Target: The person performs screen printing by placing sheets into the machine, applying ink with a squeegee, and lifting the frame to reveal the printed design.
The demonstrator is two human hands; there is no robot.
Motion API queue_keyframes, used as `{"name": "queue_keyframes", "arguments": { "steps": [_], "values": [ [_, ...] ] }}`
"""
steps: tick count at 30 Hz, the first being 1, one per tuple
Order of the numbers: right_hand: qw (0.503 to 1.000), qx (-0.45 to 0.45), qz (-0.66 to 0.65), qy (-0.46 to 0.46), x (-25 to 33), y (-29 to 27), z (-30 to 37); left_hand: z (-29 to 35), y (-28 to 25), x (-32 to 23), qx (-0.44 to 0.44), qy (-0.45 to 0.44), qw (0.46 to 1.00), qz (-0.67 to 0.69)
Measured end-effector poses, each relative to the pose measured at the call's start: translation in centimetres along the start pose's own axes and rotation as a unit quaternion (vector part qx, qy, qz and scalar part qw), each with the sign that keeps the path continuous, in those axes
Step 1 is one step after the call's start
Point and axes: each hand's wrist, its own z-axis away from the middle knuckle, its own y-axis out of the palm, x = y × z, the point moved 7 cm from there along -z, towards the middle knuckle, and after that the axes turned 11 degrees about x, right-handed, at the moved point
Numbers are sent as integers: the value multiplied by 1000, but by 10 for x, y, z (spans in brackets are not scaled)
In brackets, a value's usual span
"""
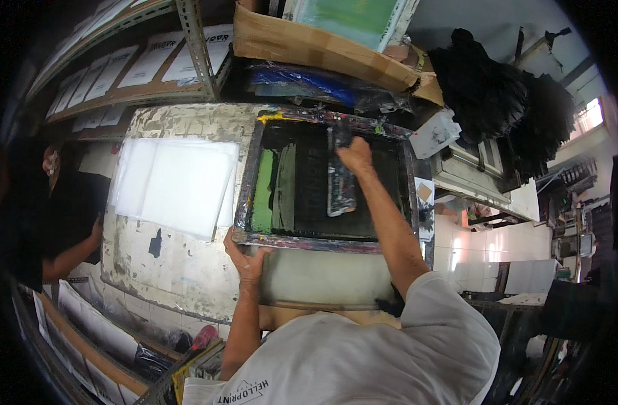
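- Right hand (357,156) is closed around a long, ink-stained squeegee (341,179), toward its far end; that grip probably lets the arm reach across the screen frame and guide the blade.
- Left hand (248,262) is spread wide at the near left corner of the screen frame (305,244), thumb along the near rail, likely to steady it; whether the fingers squeeze, I cannot tell.
- Squeegee and mesh: the tool is over the dark mesh, right of its middle, its length running away from the person, perhaps so that it sweeps sideways.
- Green strip (264,196) lies along the mesh's left side, seemingly kept out of the tool's working area.
- White sheets (181,182) lie loosely stacked on the stained worktable (147,263), just left of the frame, presumably for easy reach.
- Another person's hand (95,233) is by the worktable's left edge, well apart from the frame.
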Motion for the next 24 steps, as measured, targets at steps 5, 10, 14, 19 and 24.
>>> {"name": "queue_keyframes", "arguments": {
  "steps": [5,10,14,19,24],
  "values": [
    [998,-64,2,12,-89,-75,0,-2,6,-15,15,-16,999,29],
    [994,-44,60,-75,-43,-89,10,-1,-1,-7,5,-17,999,-28],
    [976,-33,146,-156,6,-77,-4,-1,0,0,5,-19,1000,-10],
    [948,-24,193,-250,38,-39,-40,2,2,8,5,-46,999,4],
    [921,25,243,-303,36,-8,-73,3,2,8,10,-42,999,12]
  ]
}}
